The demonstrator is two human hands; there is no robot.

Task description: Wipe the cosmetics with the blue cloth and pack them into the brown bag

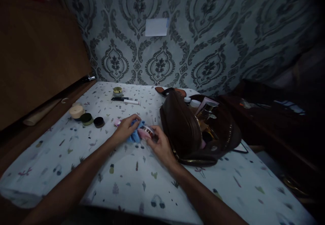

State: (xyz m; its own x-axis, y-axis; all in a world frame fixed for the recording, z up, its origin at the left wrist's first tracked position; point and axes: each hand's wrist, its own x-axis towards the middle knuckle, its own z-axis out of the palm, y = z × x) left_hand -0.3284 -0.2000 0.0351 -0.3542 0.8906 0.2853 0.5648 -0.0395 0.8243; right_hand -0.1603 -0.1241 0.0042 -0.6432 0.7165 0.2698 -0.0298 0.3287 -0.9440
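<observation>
Above the middle of the patterned tablecloth [114, 167], my right hand [162, 147] grips a small pink cosmetic jar [144, 133] with a shiny metallic band. My left hand [126, 129] is closed on a crumpled blue cloth [134, 136], which lies against the jar's left side. A small pink object [117, 122] shows just beyond the left hand; its kind is unclear. Close by on the right stands a brown leather bag [180, 126], unzipped, with several bottles and jars inside, among them a clear-capped bottle [209, 107].
On the left are a dark-lidded jar [99, 121], a green-lidded jar [86, 119] and a beige jar [76, 111]. Farther back sit a gold-lidded jar [117, 91] and a white marker [132, 102]. A wooden panel [40, 55] borders the left; patterned wallpaper [175, 48] rises behind.
</observation>
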